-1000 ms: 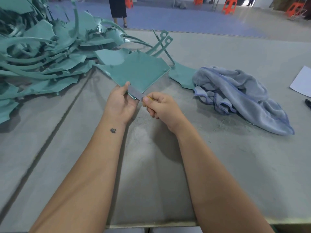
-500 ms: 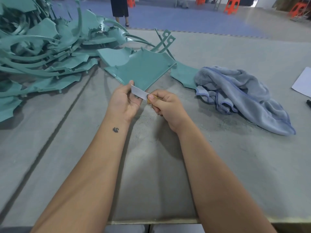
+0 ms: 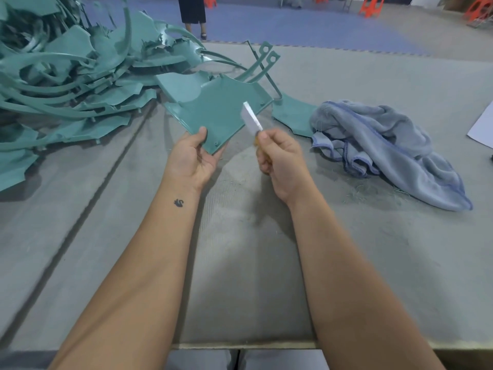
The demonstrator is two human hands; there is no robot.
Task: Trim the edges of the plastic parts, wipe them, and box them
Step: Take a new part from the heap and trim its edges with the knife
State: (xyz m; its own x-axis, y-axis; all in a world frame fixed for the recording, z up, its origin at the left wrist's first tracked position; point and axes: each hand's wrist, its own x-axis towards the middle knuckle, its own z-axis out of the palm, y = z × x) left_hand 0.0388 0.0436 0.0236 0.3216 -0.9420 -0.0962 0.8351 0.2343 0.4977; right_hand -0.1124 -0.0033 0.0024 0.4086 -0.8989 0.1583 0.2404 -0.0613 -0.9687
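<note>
A flat teal plastic panel (image 3: 221,110) is held up over the grey table (image 3: 240,263). My left hand (image 3: 193,158) grips its near corner, thumb on top and fingers underneath. My right hand (image 3: 280,158) is curled round the yellowish handle of a small trimming knife (image 3: 252,120). Its pale blade points up and away, lifted off the panel's right edge. A blue-grey cloth (image 3: 386,148) lies crumpled to the right.
A big heap of teal plastic parts and offcut strips (image 3: 69,84) covers the table's left and far side. Another teal piece (image 3: 293,116) lies beside the cloth. White paper (image 3: 482,124) sits at the right edge. A person (image 3: 193,12) stands beyond the table, and orange stools (image 3: 372,5) stand on the floor.
The knife blade has come off the panel's near edge and swung up to the right. My left hand has turned palm-up and raised the panel's near corner.
</note>
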